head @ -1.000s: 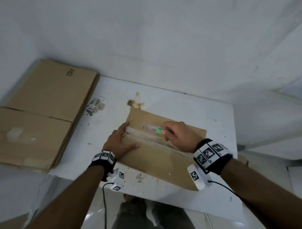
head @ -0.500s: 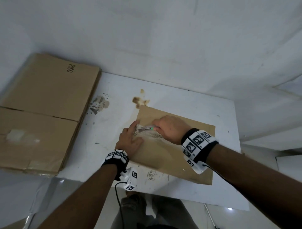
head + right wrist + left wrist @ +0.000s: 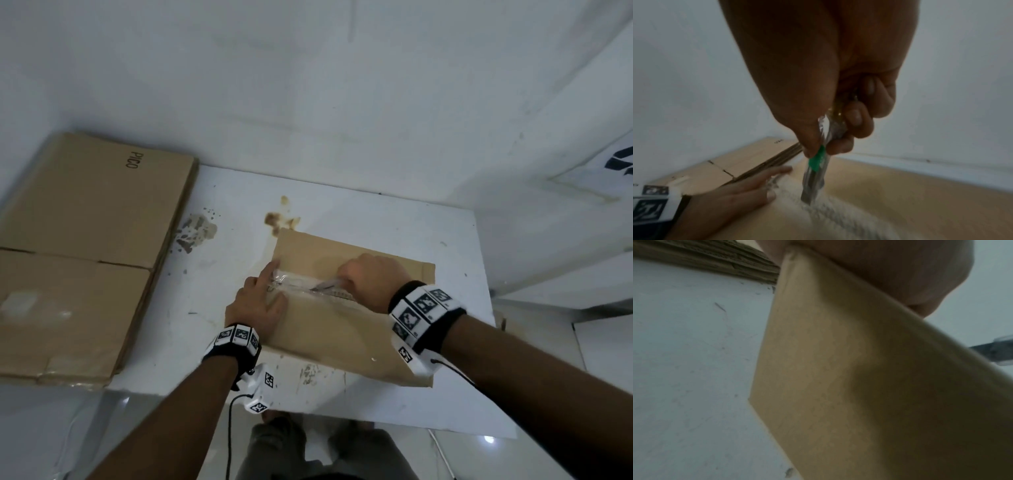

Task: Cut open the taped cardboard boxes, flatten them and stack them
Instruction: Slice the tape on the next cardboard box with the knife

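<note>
Right hand [image 3: 371,282], clamped on cutter [image 3: 813,175], slid toward 3 o'clock along taped box [image 3: 342,329] seam; left hand [image 3: 258,305] flat; flattened stack [image 3: 85,257] at 9 o'clock, flattening left.

Both forearms are bare, with no sleeves. Each wrist carries a black band [image 3: 428,317] faced with white tiles printed with black square fiducial markers; the left wrist's band [image 3: 236,339] is the narrower. Below each band hangs a white camera housing [image 3: 258,385] bearing further markers, from which a thin black cable [image 3: 228,431] trails. Grey trousers [image 3: 274,452] are visible below.
</note>
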